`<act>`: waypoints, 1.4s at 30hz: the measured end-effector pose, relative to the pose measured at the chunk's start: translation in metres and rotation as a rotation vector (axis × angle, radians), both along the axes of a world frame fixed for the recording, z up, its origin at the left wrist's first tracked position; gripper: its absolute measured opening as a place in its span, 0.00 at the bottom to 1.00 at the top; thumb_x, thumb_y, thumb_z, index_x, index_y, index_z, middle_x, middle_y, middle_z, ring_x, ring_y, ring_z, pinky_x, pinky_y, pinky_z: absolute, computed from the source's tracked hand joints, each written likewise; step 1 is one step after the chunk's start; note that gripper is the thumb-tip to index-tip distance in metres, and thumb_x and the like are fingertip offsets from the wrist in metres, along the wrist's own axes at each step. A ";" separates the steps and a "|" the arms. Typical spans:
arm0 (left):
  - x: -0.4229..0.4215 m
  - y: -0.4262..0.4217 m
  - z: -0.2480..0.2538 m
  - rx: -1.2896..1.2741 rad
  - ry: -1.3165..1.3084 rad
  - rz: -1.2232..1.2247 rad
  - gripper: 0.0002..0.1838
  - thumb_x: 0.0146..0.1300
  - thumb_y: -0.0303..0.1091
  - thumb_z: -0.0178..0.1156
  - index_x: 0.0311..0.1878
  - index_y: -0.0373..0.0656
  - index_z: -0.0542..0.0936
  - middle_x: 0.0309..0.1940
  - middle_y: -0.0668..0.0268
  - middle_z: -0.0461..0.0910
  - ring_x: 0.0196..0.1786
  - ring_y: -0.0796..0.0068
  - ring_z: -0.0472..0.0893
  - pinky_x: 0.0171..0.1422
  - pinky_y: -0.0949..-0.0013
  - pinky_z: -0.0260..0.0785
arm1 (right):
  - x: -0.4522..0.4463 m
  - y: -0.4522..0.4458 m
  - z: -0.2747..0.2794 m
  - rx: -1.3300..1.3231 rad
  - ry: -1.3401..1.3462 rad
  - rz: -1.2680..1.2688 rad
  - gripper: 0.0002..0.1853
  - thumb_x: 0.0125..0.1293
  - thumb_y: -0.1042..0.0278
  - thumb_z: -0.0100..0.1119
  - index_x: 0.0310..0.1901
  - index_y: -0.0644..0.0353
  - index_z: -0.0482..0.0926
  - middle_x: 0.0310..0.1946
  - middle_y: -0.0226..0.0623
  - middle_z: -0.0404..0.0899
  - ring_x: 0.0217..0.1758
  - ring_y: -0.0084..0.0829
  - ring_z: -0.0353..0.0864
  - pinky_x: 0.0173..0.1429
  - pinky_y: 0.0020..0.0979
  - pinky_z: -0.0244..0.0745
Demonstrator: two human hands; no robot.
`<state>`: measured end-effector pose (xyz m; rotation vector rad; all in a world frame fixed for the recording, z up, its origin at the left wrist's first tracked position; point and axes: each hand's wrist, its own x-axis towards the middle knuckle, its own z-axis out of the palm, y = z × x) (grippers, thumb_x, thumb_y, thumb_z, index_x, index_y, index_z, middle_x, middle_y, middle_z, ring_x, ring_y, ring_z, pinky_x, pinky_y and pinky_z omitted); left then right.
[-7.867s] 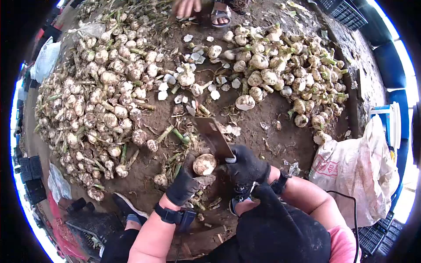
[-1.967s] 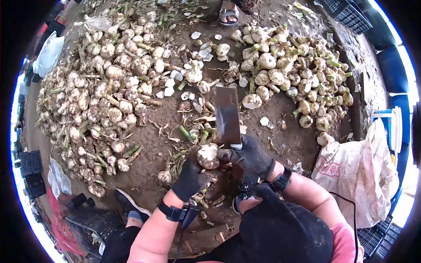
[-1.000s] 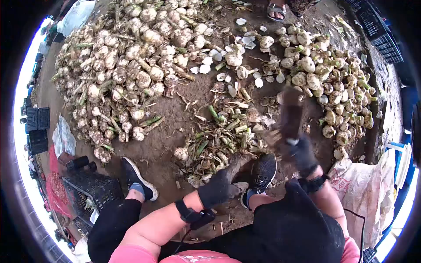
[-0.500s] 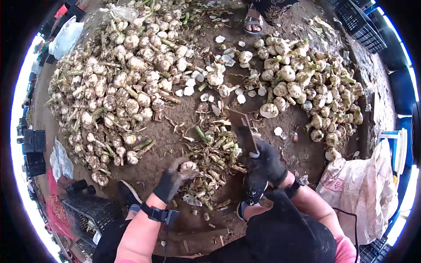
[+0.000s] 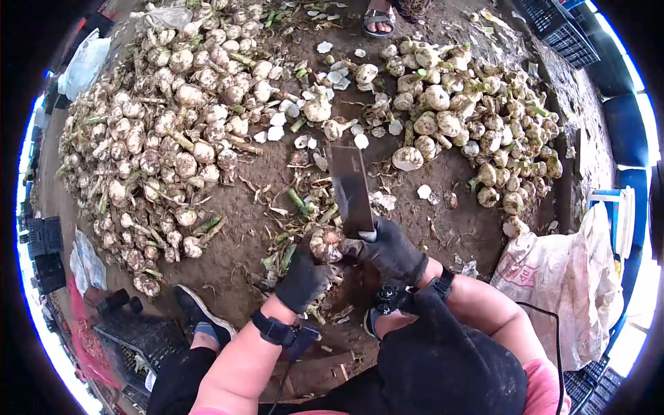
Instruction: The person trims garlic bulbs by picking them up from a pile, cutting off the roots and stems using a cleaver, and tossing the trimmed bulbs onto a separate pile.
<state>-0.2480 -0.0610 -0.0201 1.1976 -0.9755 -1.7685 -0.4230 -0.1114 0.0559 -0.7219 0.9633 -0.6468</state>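
Note:
My left hand, in a dark glove, is closed around a round, soil-flecked white root vegetable whose brownish end faces up. My right hand, also gloved, grips a cleaver with its broad rectangular blade pointing away from me. The handle is mostly hidden in the fist. The right fingertips reach the side of the vegetable, close by the left hand. Beneath both hands lies a heap of cut green stalks and leafy scraps, partly covered by the hands and blade.
A large pile of untrimmed root vegetables spreads at left. A second pile lies at right. White cut slices litter the soil between. Another person's sandalled foot is at the top. A woven sack and black crate flank me.
My hands have come together, the left moving right with the vegetable, the right moving left with the cleaver. The view has shifted slightly, sliding the piles leftward.

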 end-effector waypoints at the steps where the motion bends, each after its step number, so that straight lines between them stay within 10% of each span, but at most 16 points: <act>1: -0.001 -0.005 0.011 -0.048 -0.158 -0.072 0.25 0.53 0.20 0.63 0.56 0.39 0.72 0.48 0.63 0.77 0.48 0.72 0.78 0.55 0.68 0.72 | -0.004 -0.004 -0.002 -0.005 -0.002 0.002 0.15 0.59 0.64 0.67 0.44 0.61 0.77 0.30 0.31 0.80 0.32 0.25 0.80 0.36 0.28 0.74; 3: -0.003 -0.008 0.024 -0.098 -0.318 -0.143 0.22 0.54 0.19 0.62 0.54 0.39 0.74 0.46 0.63 0.79 0.45 0.72 0.79 0.54 0.67 0.73 | -0.018 -0.010 -0.004 -0.807 0.763 0.299 0.15 0.55 0.63 0.65 0.42 0.56 0.75 0.31 0.36 0.78 0.32 0.41 0.78 0.37 0.38 0.74; 10: 0.014 0.011 -0.003 0.124 -0.052 -0.225 0.19 0.70 0.38 0.49 0.61 0.42 0.69 0.58 0.62 0.72 0.58 0.70 0.72 0.66 0.64 0.64 | -0.021 -0.002 0.022 -0.949 0.782 0.583 0.14 0.51 0.64 0.58 0.41 0.54 0.75 0.32 0.43 0.74 0.35 0.48 0.78 0.37 0.43 0.74; 13: 0.020 0.009 -0.002 -0.066 -0.398 -0.511 0.20 0.70 0.38 0.50 0.62 0.42 0.69 0.59 0.63 0.72 0.60 0.69 0.71 0.68 0.63 0.62 | -0.021 0.000 0.019 -0.930 0.745 0.564 0.17 0.47 0.65 0.61 0.41 0.55 0.75 0.32 0.42 0.74 0.34 0.48 0.78 0.36 0.43 0.73; 25: 0.008 0.024 0.039 -0.231 -0.376 -0.231 0.14 0.63 0.28 0.57 0.52 0.41 0.77 0.49 0.64 0.80 0.50 0.71 0.79 0.54 0.68 0.72 | -0.035 0.011 -0.015 -0.956 0.721 0.476 0.15 0.49 0.65 0.57 0.41 0.55 0.74 0.31 0.44 0.74 0.33 0.51 0.77 0.36 0.45 0.72; 31: 0.008 0.031 0.049 0.267 0.166 0.045 0.16 0.65 0.33 0.56 0.55 0.42 0.74 0.48 0.60 0.79 0.49 0.70 0.79 0.55 0.68 0.72 | -0.042 0.011 -0.028 -0.954 0.689 0.422 0.15 0.49 0.66 0.58 0.41 0.55 0.75 0.32 0.45 0.75 0.34 0.52 0.77 0.37 0.45 0.72; 33: 0.021 0.030 0.068 0.728 0.786 0.193 0.20 0.61 0.31 0.61 0.56 0.41 0.72 0.45 0.61 0.79 0.49 0.72 0.79 0.56 0.70 0.72 | -0.066 0.014 -0.073 -0.754 0.819 0.253 0.15 0.48 0.67 0.62 0.40 0.57 0.76 0.34 0.47 0.76 0.33 0.47 0.78 0.36 0.40 0.73; 36: 0.016 0.007 0.096 0.126 -0.029 -0.214 0.28 0.53 0.27 0.68 0.58 0.42 0.70 0.44 0.68 0.79 0.48 0.77 0.77 0.56 0.71 0.69 | -0.097 0.007 -0.060 -0.551 0.987 0.358 0.15 0.55 0.66 0.60 0.44 0.59 0.76 0.36 0.43 0.78 0.29 0.38 0.78 0.36 0.32 0.74; 38: 0.009 -0.014 0.090 0.135 -0.172 -0.313 0.29 0.54 0.27 0.68 0.59 0.40 0.69 0.49 0.67 0.78 0.50 0.76 0.76 0.58 0.69 0.68 | -0.077 0.015 -0.051 -0.429 0.319 -0.036 0.14 0.63 0.62 0.59 0.47 0.59 0.78 0.36 0.34 0.82 0.37 0.28 0.80 0.43 0.30 0.74; 41: -0.007 -0.020 0.071 0.003 0.107 -0.248 0.30 0.52 0.22 0.67 0.59 0.41 0.69 0.51 0.67 0.76 0.53 0.75 0.75 0.60 0.69 0.68 | -0.026 0.005 0.011 -0.162 0.173 0.113 0.15 0.62 0.67 0.63 0.49 0.61 0.75 0.41 0.29 0.79 0.43 0.21 0.74 0.48 0.30 0.73; 42: -0.009 -0.016 0.066 -0.222 -0.283 -0.256 0.31 0.50 0.20 0.65 0.60 0.40 0.69 0.52 0.64 0.76 0.54 0.72 0.75 0.58 0.66 0.69 | -0.025 0.005 0.000 -0.245 0.183 0.094 0.15 0.60 0.68 0.63 0.48 0.62 0.76 0.40 0.30 0.79 0.43 0.21 0.74 0.47 0.30 0.73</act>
